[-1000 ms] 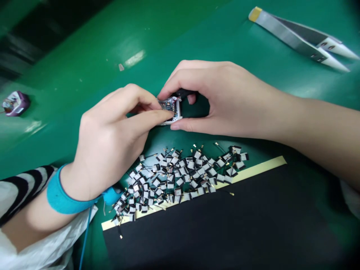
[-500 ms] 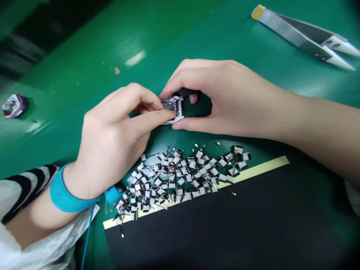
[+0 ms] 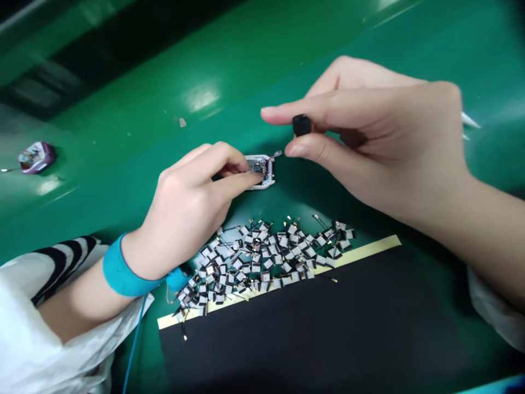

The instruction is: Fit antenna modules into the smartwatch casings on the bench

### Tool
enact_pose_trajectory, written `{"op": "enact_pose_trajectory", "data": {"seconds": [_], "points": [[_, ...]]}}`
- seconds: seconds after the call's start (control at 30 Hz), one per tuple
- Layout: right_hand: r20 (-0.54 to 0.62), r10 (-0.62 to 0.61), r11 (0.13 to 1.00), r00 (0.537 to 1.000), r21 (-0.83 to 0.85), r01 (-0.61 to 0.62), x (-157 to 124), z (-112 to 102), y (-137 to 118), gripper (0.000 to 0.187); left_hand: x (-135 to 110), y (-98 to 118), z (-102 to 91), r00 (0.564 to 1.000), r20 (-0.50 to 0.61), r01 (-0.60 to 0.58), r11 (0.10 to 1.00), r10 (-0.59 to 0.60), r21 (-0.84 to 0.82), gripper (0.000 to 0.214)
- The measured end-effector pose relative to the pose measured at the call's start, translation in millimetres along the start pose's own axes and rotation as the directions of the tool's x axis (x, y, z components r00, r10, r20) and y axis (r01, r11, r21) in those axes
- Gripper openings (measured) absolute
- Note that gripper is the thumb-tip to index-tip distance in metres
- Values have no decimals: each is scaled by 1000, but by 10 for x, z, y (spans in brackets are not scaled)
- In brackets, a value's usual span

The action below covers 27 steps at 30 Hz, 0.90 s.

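My left hand is closed on a small white device housing, which has a circuit board exposed inside. The thumb presses over the board, and the fingers hide the housing's left part. At its upper right corner, a short lead sticks out. Up and to the right, apart from the housing, my right hand pinches a small black block-like piece between thumb and fingers. Below both hands lies a heap of small grey-and-black parts with thin cables, their tips gold-coloured.
A black sheet with a pale yellow strip lies along the front of the green table. Far left sits a purple housing. White tweezer tips show behind my right hand. A blue wrist strap trails a cord.
My right hand has drawn away from the housing, up and to the right, with the black piece in its pinch. My left hand keeps hold of the housing. The whole view has shifted somewhat.
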State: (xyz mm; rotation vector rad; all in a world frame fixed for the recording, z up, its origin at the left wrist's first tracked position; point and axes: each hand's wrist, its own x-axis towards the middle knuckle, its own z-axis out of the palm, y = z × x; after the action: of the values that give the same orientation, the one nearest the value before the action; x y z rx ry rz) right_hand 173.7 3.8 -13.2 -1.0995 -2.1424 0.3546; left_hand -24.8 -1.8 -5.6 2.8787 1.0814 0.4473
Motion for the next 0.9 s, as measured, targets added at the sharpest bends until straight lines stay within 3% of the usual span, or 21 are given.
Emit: {"op": "enact_pose_trajectory", "data": {"seconds": [0.1, 0.2, 0.37, 0.53, 0.77, 0.9], "points": [[-80, 11, 988, 997, 157, 2, -20, 37, -36, 12, 1, 2, 6, 1000, -7, 0, 1000, 0, 9, 18], [-152, 42, 952, 987, 306, 7, -31, 86, -45, 14, 4, 5, 15, 1000, -3, -1, 1000, 1, 11, 18], [-161, 77, 930, 984, 367, -12, -47, 142, -95, 17, 10, 10, 22, 1000, -17, 10, 1000, -10, -6, 18], [-175, -5, 951, 985, 302, 58, -52, 181, -101, 12, 7, 2, 20, 999, -9, 52, 996, -53, -73, 19], [-202, -139, 979, 970, 123, 166, -44, 183, -100, 13, -4, -36, 22, 999, 26, -43, 999, 44, -20, 19], [-172, -177, 972, 969, 124, 200, -54, 189, -106, 16, -4, -36, 14, 999, 26, -42, 998, 43, -55, 21]]}}
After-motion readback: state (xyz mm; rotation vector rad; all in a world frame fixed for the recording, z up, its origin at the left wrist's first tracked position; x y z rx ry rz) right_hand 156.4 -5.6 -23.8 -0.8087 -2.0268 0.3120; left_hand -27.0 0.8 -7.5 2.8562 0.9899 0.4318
